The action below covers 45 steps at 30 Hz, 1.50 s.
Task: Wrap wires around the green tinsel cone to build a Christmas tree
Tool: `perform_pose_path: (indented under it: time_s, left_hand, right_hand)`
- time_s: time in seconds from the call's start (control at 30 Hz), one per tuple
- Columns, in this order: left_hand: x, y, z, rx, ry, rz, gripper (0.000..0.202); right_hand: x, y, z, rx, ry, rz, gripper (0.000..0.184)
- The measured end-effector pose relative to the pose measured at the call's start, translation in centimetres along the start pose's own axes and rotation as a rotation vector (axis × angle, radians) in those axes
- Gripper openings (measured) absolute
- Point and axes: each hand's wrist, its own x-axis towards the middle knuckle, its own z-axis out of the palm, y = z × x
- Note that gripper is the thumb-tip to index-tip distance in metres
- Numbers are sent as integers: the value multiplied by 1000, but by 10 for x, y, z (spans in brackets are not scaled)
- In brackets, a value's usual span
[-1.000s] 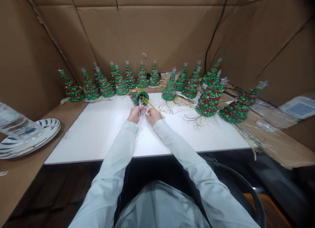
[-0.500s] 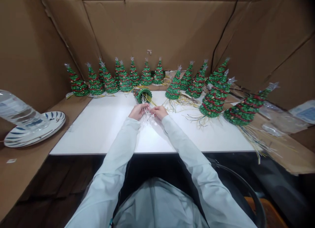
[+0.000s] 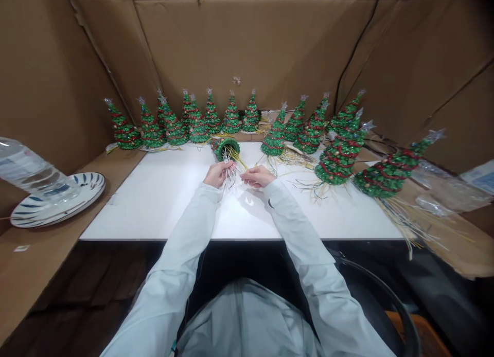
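A small green tinsel tree [image 3: 226, 147] lies on its side on the white tabletop [image 3: 162, 192], its open base facing me with thin white and yellow wires [image 3: 230, 166] spilling out. My left hand [image 3: 217, 174] is closed around a bunch of those wires just in front of the base. My right hand [image 3: 258, 177] sits a little to the right, fingers pinched on a strand drawn out of the bunch.
A row of several upright tinsel trees [image 3: 200, 123] lines the back edge, and bigger ones [image 3: 339, 154] with trailing wires stand at the right. A blue-patterned plate [image 3: 62, 200] and a plastic bottle [image 3: 29, 172] are at the left. Cardboard walls [image 3: 270, 43] enclose the bench; a black bin rim [image 3: 389, 300] is below right.
My right hand has moved to the right, away from my left hand, drawing a strand out. The view has shifted slightly.
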Motion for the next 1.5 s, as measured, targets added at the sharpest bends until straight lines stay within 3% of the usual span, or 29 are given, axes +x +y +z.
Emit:
perform_pose_path:
  time_s: [0.2, 0.4, 0.6, 0.7, 0.77, 0.87, 1.0, 1.17, 1.33, 1.5]
  left_hand:
    - [0, -1, 3, 17, 57, 20, 11]
    - [-1, -3, 6, 17, 77, 15, 9]
    - [-3, -4, 10, 38, 133, 29, 10]
    - [-2, -4, 10, 27, 158, 40, 11]
    - [-2, -3, 10, 11, 157, 42, 12]
    - [-1, -4, 8, 16, 143, 38, 11]
    - [0, -6, 6, 60, 131, 56, 9]
    - [2, -8, 6, 67, 155, 59, 10]
    - [3, -8, 6, 52, 146, 56, 11]
    - [3, -8, 4, 51, 110, 52, 11]
  right_hand:
    - [-4, -6, -4, 50, 84, -24, 19]
    - [-1, -5, -4, 23, 29, -56, 19]
    - [-7, -7, -7, 126, -65, 32, 19]
    - [-18, -11, -15, 197, -148, -38, 25]
    - [-22, -12, -19, 253, -84, -144, 27]
    - [-18, -11, -17, 279, 126, -246, 32]
    - [-2, -4, 1, 71, 247, -283, 37]
    - [10, 2, 16, -439, 410, -299, 24]
    - [9, 3, 15, -804, 399, -185, 18]
    - [7, 3, 17, -948, 415, -91, 17]
